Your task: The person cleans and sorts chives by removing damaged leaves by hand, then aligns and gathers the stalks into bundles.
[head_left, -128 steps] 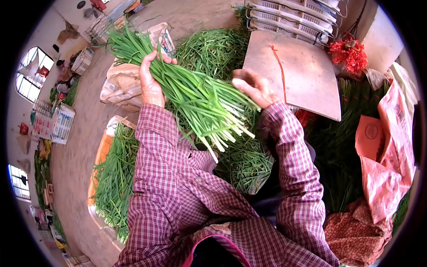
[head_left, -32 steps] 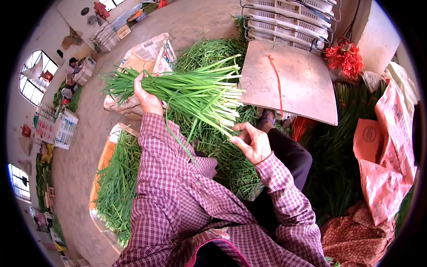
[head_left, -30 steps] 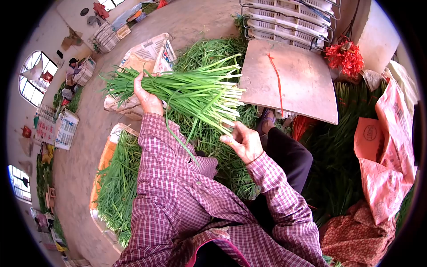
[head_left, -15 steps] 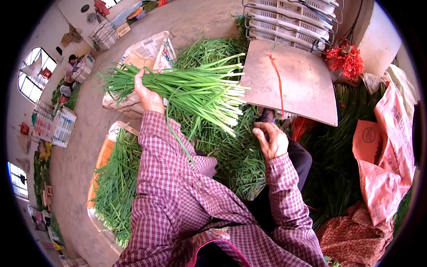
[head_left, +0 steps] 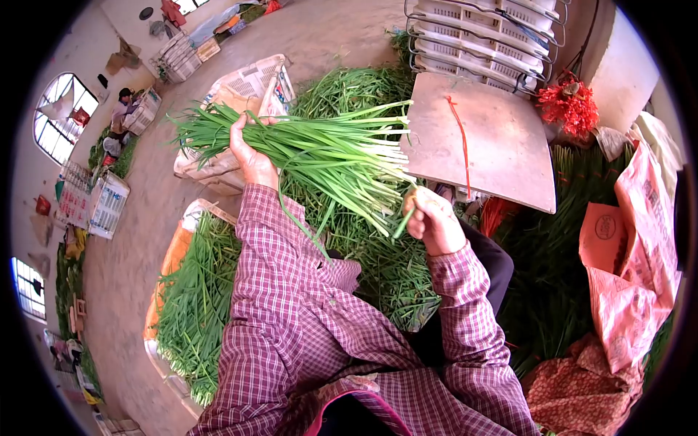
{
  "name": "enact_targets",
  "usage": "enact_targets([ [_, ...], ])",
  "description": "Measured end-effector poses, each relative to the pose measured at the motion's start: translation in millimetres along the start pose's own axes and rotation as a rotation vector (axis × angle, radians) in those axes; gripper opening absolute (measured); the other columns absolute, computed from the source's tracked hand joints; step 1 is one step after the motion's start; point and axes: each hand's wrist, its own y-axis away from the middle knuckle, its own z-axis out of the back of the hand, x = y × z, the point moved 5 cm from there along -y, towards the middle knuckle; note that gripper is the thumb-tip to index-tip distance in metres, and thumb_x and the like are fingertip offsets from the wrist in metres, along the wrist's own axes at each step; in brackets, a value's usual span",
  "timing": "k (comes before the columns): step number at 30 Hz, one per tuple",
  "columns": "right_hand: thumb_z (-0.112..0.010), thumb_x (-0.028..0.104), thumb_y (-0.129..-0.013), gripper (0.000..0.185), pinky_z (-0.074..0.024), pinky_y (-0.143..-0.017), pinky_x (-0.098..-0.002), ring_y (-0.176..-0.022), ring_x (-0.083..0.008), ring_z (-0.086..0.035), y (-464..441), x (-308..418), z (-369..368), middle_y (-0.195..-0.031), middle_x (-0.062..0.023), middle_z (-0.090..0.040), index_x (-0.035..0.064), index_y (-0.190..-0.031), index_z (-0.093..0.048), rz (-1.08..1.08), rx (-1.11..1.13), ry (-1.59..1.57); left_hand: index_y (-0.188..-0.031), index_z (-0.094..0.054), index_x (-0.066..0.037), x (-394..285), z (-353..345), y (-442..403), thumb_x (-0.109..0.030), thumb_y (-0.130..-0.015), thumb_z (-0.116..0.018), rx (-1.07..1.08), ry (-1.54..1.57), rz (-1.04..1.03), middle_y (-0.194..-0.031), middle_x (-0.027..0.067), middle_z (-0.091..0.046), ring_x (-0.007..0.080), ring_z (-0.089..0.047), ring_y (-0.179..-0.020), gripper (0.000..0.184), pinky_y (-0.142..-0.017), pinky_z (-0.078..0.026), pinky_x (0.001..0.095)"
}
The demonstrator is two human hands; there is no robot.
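My left hand [head_left: 252, 154] is wrapped round the leafy end of a thick bunch of garlic chives [head_left: 331, 149]. The bunch lies level across my front, its pale stem ends pointing right. At those ends, my right hand [head_left: 436, 219] is closed in a pinch on a short green piece [head_left: 402, 224] of chive that hangs down from the fingers. Whether that piece is still joined to the bunch cannot be made out. Beneath the bunch spreads a heap of loose green leaves [head_left: 385, 272].
A board [head_left: 494, 145] with a red tie [head_left: 460, 134] on it stands at the right, before stacked white crates [head_left: 472, 47]. On the left is a basket of chives [head_left: 193, 312]. Pink sacks [head_left: 632, 254] lie at far right. A person [head_left: 122, 109] sits in the background.
My right hand has risen toward the stem ends and closed on a green piece there. The left hand still holds the bunch, and the view has shifted slightly.
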Motion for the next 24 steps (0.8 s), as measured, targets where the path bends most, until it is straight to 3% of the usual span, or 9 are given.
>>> enact_targets([
  [4, -0.054, 0.017, -0.090, 0.019, -0.0324, -0.042, -0.0192, -0.043, -0.0049, -0.039, 43.3, 8.8, 43.7, -0.063, 0.0016, -0.054, 0.0010, -0.086, -0.062, -0.017, -0.141, 0.140, -0.084, -0.053, -0.006, 0.6, 0.9, -1.4, -0.030, -0.081, -0.056, 0.047, -0.010, -0.036, -0.071, 0.0108, -0.060, 0.0223, -0.059, -0.071, 0.025, -0.072, -0.050, 0.0355],
  [5, -0.055, 0.021, -0.091, 0.022, -0.0308, -0.042, -0.0196, -0.043, -0.0045, -0.037, 53.6, 14.6, 54.0, -0.058, 0.0039, -0.049, 0.0013, -0.090, -0.064, -0.045, -0.161, 0.456, -0.085, -0.054, -0.005, -0.3, -2.3, 3.6, -0.031, -0.081, -0.056, 0.026, -0.006, -0.047, -0.072, 0.0110, -0.061, 0.0221, -0.059, -0.072, 0.026, -0.072, -0.050, 0.0352],
  [6, -0.057, 0.028, -0.090, 0.027, -0.0377, -0.046, -0.0229, -0.047, -0.0086, -0.047, 60.3, 19.6, 55.0, -0.056, 0.0004, -0.053, 0.0033, -0.098, -0.065, -0.110, -0.147, 0.710, -0.087, -0.054, -0.005, -1.5, -4.1, 6.8, -0.032, -0.081, -0.056, 0.005, -0.003, -0.057, -0.073, 0.0111, -0.061, 0.0218, -0.059, -0.072, 0.027, -0.072, -0.049, 0.0350],
  [8, -0.059, 0.032, -0.088, 0.032, -0.0450, -0.054, -0.0265, -0.056, -0.0138, -0.059, 68.2, 23.5, 54.2, -0.060, -0.0057, -0.061, 0.0057, -0.104, -0.065, 0.159, -0.117, 1.420, -0.090, -0.056, -0.003, -1.2, -0.9, 3.6, -0.033, -0.083, -0.053, 0.025, -0.024, -0.056, -0.075, 0.0118, -0.062, 0.0214, -0.059, -0.073, 0.030, -0.073, -0.049, 0.0349],
  [9, -0.062, 0.027, -0.086, 0.033, -0.0496, -0.066, -0.0294, -0.068, -0.0146, -0.064, 68.0, 33.8, 40.0, -0.076, -0.0135, -0.067, -0.0008, -0.104, -0.063, -0.108, -0.182, 1.522, -0.090, -0.056, -0.003, -1.4, -6.5, 8.9, -0.034, -0.084, -0.052, 0.033, -0.032, -0.059, -0.075, 0.0120, -0.062, 0.0211, -0.059, -0.073, 0.031, -0.072, -0.050, 0.0350],
  [13, -0.062, 0.024, -0.087, 0.025, -0.0464, -0.057, -0.0278, -0.061, -0.0150, -0.061, 57.0, 45.4, 23.0, -0.068, -0.0097, -0.064, 0.0008, -0.094, -0.066, 0.284, -0.282, 1.070, -0.083, -0.055, -0.004, -1.6, -10.4, 16.9, -0.035, -0.086, -0.050, 0.141, -0.016, -0.050, -0.077, 0.0122, -0.062, 0.0212, -0.058, -0.075, 0.031, -0.074, -0.049, 0.0347],
  [17, -0.062, 0.017, -0.087, 0.021, -0.0389, -0.052, -0.0237, -0.055, -0.0081, -0.047, 46.2, 57.1, 20.9, -0.060, -0.0032, -0.054, -0.0008, -0.076, -0.062, 0.386, -0.456, 0.974, -0.073, -0.051, -0.008, -3.4, -16.5, 21.6, -0.034, -0.085, -0.051, 0.201, 0.036, -0.094, -0.074, 0.0080, -0.057, 0.0215, -0.056, -0.077, 0.028, -0.077, -0.046, 0.0361],
  [20, -0.067, 0.017, -0.083, 0.017, -0.0403, -0.054, -0.0233, -0.056, -0.0074, -0.046, 23.7, 69.8, 12.0, -0.066, -0.0003, -0.054, 0.0024, -0.091, -0.063, 0.414, -0.483, 0.895, -0.075, -0.047, -0.009, -5.8, -22.7, 25.3, -0.031, -0.086, -0.051, 0.227, -0.009, -0.124, -0.072, 0.0046, -0.052, 0.0211, -0.054, -0.078, 0.025, -0.079, -0.044, 0.0359],
  [24, -0.072, 0.024, -0.078, 0.040, -0.0426, -0.055, -0.0245, -0.056, -0.0096, -0.048, -13.5, 83.9, -8.0, -0.076, -0.0017, -0.055, 0.0085, -0.112, -0.059, 0.463, -0.450, 1.086, -0.074, -0.045, -0.009, -3.5, -24.0, 27.3, -0.029, -0.086, -0.051, 0.235, 0.008, -0.092, -0.070, 0.0028, -0.047, 0.0204, -0.052, -0.077, 0.024, -0.079, -0.042, 0.0344],
])
